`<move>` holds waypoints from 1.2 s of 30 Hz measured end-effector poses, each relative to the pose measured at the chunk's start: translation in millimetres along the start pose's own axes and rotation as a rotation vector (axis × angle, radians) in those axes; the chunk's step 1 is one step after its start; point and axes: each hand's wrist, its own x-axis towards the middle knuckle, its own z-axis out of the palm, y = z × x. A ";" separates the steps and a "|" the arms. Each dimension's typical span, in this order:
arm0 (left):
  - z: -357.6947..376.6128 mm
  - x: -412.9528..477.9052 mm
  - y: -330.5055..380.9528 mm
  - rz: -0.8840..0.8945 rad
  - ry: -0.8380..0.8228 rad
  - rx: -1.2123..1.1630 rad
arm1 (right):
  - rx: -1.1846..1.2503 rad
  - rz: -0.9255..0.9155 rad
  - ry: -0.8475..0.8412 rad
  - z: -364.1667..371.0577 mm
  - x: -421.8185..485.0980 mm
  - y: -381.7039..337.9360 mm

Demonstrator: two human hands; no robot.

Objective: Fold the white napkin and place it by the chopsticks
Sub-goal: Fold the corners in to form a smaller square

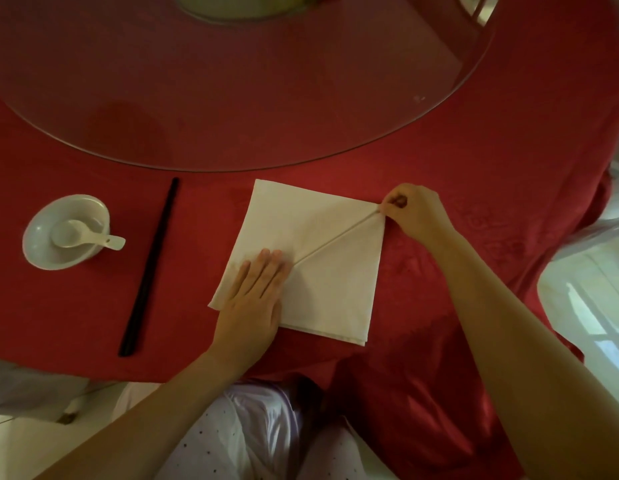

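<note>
my left hand (254, 289) lies open and flat on the white napkin (335, 289) while my right hand (413, 211) pinches its corner, and a hard tug could slide the fold crooked.

I have my left hand (254, 292) flat, palm down, fingers together and pointing away from me; my right hand (417, 213) reaches further out, arm extended, thumb and forefinger closed in a pinch grip.

The napkin (321, 258) is plain white on a deep red tablecloth (474, 168). The chopsticks (150, 268) are black; bowl (44, 233) and spoon (83, 235) are white. The trousers (231, 441) are pale lilac with small dark dots.
</note>
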 end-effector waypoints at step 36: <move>0.0 -7.5 3.2 -0.053 0.037 -0.059 | 0.298 -0.143 -0.230 -17.2 4.6 16.2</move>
